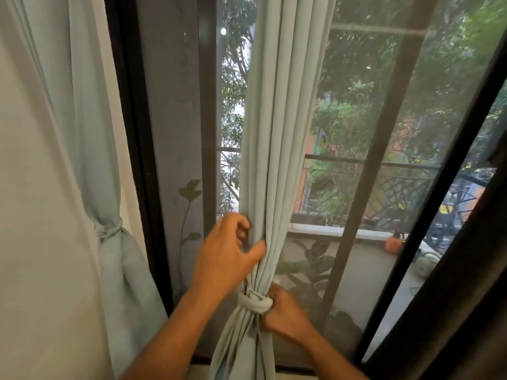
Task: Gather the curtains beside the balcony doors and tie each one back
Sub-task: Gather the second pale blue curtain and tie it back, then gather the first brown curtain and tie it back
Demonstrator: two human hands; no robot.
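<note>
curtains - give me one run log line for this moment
left curtain: tied | middle curtain: tie wrapped | left hand: pinching folds | right hand: gripping tie

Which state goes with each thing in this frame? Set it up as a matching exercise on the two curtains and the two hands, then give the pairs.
Things
1. left curtain
2. middle curtain
3. left hand
4. right hand

States
A. pinches the folds above the tie
B. hangs by the wall, tied, untouched
C. grips at the tie band
D. gathered before the glass, both hands on it

Pairs: 1-B, 2-D, 3-A, 4-C
</note>
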